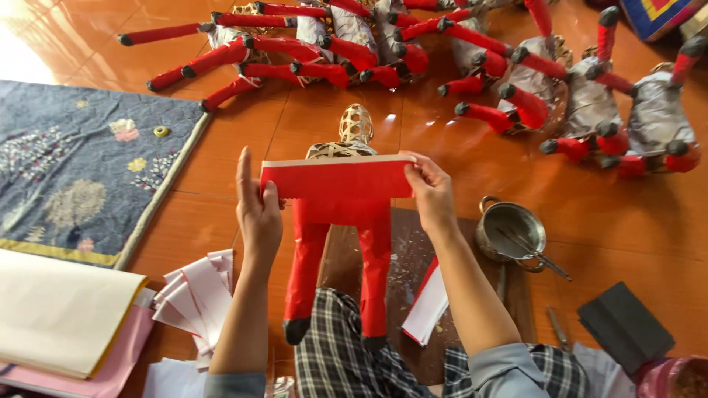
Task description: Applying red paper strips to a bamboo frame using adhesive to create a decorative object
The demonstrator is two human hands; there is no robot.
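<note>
Two hands, left hand (258, 210) and right hand (430, 193), pinching smooth red paper strip (337, 179) across woven bamboo figure (352, 136)

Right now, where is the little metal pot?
In the head view, the metal pot sits on the orange floor, just right of the right hand, below the row of finished red-legged figures.
</note>
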